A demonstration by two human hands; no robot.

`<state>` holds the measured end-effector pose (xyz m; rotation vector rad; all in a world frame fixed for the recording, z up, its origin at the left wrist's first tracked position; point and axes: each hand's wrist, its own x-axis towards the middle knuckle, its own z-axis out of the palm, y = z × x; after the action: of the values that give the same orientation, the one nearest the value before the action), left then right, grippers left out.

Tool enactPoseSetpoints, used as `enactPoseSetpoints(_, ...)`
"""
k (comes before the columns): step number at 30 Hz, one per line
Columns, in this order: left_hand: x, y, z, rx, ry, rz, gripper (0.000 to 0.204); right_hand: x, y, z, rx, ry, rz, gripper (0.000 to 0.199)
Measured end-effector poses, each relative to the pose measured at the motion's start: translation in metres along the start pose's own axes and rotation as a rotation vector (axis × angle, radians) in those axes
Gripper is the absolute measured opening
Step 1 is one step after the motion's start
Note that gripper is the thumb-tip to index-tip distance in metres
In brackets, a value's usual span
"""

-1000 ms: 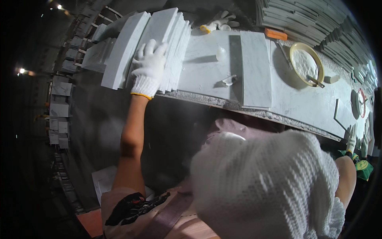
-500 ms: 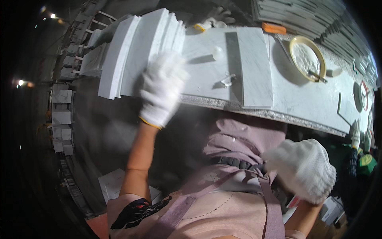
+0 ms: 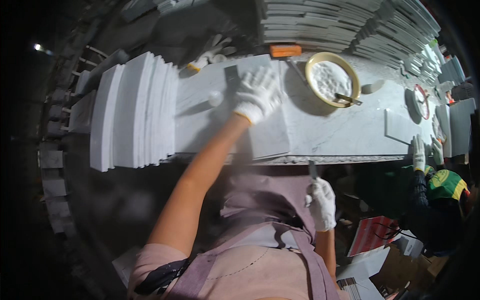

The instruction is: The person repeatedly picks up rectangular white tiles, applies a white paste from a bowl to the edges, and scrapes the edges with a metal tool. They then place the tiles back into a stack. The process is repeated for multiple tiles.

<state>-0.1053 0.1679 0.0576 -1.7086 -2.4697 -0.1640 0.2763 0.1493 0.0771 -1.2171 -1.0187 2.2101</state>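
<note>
The pale tile (image 3: 270, 140) lies on the counter (image 3: 340, 132) with its near end close to the front edge, so an uneven push from the left hand (image 3: 258, 95) could slide it over and chip it. That hand's fingers are spread across the tile, gripping nothing; the right hand (image 3: 323, 202) has its fingers closed round a narrow flat tool (image 3: 313, 170), whose tip could scratch the surface if swung carelessly. The counter is pale and veined, carrying a yellowish bowl (image 3: 355, 79); the room's left side is dark
</note>
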Motion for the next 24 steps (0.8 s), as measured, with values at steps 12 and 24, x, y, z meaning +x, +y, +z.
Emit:
enactPoseSetpoints(12,-0.042,0.039,-0.005,-0.027,-0.039,0.312,0.077,-0.003,-0.009,-0.028,0.079,-0.067,0.047,0.032)
enactPoseSetpoints(24,-0.224,0.130,-0.050,-0.695,0.006,0.267,0.032,0.019,0.001,0.001,0.190,0.067,-0.003,0.029)
